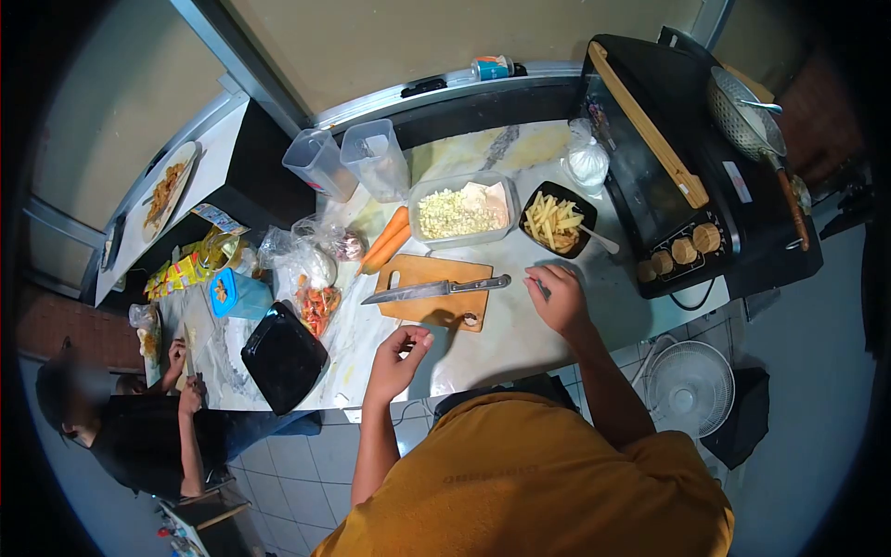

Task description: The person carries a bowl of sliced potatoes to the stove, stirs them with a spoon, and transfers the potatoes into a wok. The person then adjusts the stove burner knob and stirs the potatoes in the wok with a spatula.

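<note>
My left hand (397,364) hovers at the front edge of the counter, fingers loosely curled and nothing visible in it. Just right of the cutting board, my right hand (561,299) is raised with its fingers bent and apart, holding nothing that I can see. Between them lies a wooden cutting board (427,311) with a handle hole. Across it rests a knife (408,291), its black handle pointing toward my right hand. A small dark spot or scrap shows near the board's lower right corner. Two carrots (385,243) lie behind the board, beside a plastic container (506,232) of pale diced food.
A black bowl (585,243) holds cut pale sticks and a spoon. At right stands a toaster oven (640,139) with a strainer (729,102) on top. Bagged vegetables (317,306), a black tray (283,357) and clear containers (376,158) are left. Another person (139,436) works far left.
</note>
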The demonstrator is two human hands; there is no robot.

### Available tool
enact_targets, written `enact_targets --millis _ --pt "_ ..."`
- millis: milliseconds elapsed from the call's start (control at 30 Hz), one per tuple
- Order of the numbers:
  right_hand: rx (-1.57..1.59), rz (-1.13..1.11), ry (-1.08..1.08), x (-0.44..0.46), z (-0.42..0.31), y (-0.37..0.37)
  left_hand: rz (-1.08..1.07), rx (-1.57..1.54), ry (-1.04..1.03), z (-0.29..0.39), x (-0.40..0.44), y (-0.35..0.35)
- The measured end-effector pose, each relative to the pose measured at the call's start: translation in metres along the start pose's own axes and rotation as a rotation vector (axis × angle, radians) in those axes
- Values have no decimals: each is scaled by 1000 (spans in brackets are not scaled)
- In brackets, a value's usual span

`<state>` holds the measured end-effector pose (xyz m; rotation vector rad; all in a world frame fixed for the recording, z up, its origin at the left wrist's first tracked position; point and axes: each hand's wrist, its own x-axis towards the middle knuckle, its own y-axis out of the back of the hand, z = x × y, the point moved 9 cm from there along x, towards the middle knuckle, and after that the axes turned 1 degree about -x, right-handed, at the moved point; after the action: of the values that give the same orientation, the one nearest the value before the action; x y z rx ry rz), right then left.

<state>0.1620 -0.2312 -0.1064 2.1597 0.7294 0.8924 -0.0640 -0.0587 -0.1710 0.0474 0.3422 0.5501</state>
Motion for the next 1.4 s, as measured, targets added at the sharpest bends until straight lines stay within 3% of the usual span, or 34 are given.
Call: enact_targets --millis 100,167,200,267,400,567,700,867,1200,1267,1300,1333,1400 --pt "72 39 -42 -14 11 14 -10 -13 -2 3 5 -7" --pt "98 100 -249 -29 43 23 -21 -10 -12 7 8 -12" --pt "95 103 -255 -33 50 27 -26 -11 -14 9 9 -14" --pt "-116 100 -394 -43 73 38 -34 -10 -14 12 11 -19" --pt "-40 183 -484 -46 100 42 -30 -13 -20 13 16 -26" --pt "519 127 -910 -53 153 -3 -42 12 -17 25 14 -37" --pt "606 24 -909 -46 162 -19 -4 20 -12 25 11 -34" --pt "726 -58 -1100 -54 169 -32 24 25 7 19 9 -29" --pt "775 39 -1122 -48 163 -42 69 67 -4 19 36 -8" --pt "814 -176 -1078 -48 136 -64 91 21 -52 21 54 0" --pt "783 -162 -925 -32 121 -64 90 46 -57 28 64 1" --pt "780 -170 -926 -26 117 -71 93 41 -52 26 77 3" --pt "789 -11 -682 12 108 -70 167 0 -53 18 104 12"
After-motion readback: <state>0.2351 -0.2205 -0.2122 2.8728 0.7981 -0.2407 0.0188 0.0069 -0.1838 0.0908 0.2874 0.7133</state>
